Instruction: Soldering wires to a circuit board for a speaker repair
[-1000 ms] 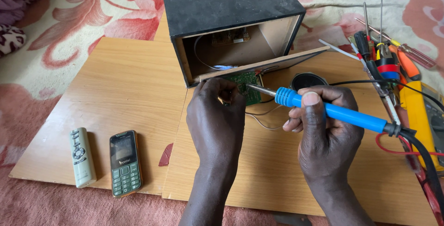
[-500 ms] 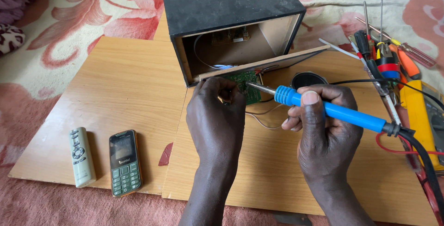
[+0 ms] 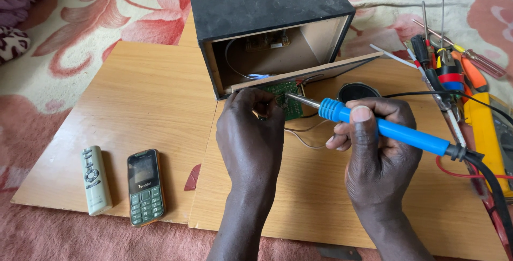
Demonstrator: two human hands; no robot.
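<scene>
**Iron tip on the board, other hand steadying**

Near the board's front left corner lie a remote (image 3: pixel 96 180) and phone (image 3: pixel 144 186), out of the way. The left hand (image 3: pixel 250 133) pinches the circuit board (image 3: pixel 286 96) to keep it steady; the right hand (image 3: pixel 377 151) grips the soldering iron (image 3: pixel 382 126) pen-style, tip on it. Beyond stands the open speaker box (image 3: pixel 267 23); tools (image 3: pixel 446 60) wait at the right edge.
</scene>
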